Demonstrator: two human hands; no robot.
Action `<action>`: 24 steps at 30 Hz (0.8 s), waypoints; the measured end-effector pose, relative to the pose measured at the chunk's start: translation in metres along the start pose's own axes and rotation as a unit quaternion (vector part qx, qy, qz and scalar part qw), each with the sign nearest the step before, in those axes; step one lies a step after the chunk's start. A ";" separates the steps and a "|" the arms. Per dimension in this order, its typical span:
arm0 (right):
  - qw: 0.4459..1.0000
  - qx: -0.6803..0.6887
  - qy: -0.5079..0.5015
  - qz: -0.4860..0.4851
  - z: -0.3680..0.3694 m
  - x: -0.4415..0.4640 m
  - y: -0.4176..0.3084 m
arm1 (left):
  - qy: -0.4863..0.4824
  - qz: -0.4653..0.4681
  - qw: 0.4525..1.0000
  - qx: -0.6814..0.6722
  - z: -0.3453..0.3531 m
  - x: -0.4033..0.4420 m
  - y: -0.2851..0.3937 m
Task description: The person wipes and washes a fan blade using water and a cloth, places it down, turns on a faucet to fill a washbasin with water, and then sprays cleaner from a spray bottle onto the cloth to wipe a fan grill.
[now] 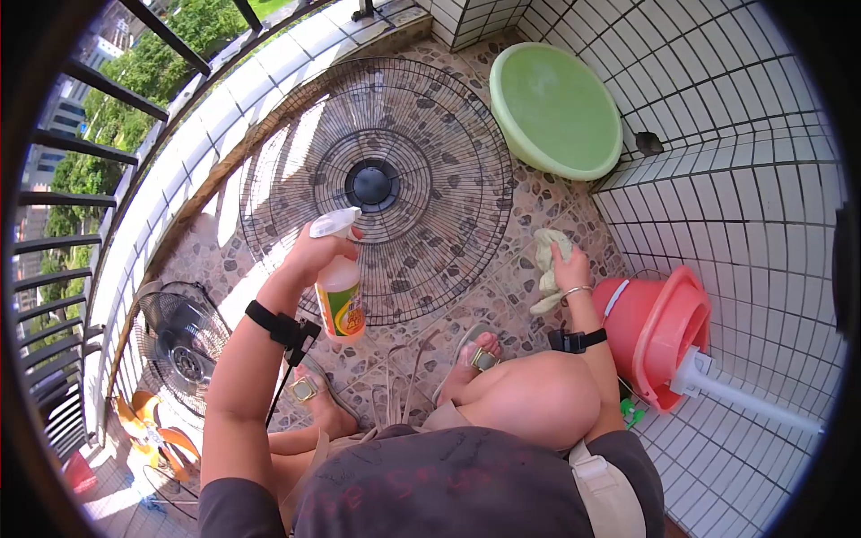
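My left hand (pixel 314 254) is wrapped round the neck of a spray bottle (pixel 341 300) with a white trigger head and an orange and green label. The bottle is upright over the near left part of a large round wire fan grille (pixel 430 117), which lies on the floor with a dark round hub at its centre. My right hand (pixel 570 267) grips a pale, crumpled cloth (pixel 544 260) just beyond the grille's right edge, above the patterned floor tiles.
A green basin (pixel 560 112) leans by the tiled wall at the back right. Right of my right arm is a red bucket (pixel 632 314) with a white pole (pixel 753 403). On the left are a smaller fan (pixel 184 350), orange fan blades (pixel 148 429) and black railings (pixel 76 197).
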State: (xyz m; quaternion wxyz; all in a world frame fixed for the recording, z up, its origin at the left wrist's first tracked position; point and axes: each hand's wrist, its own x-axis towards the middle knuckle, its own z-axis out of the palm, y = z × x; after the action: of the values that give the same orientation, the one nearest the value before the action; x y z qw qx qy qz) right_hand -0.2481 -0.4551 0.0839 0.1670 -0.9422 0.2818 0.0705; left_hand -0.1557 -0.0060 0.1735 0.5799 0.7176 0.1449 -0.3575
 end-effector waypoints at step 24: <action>0.359 0.751 -0.554 -0.011 0.019 -0.029 -0.286 | 0.014 0.095 0.993 -0.072 0.009 -0.040 -0.015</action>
State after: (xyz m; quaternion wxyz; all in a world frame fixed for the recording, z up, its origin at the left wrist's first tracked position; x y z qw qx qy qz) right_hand -0.1145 -0.2093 0.1509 0.9246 -0.1764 0.0509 0.3337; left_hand -0.1958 -0.0020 0.1890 0.6591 0.6894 0.1096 -0.2798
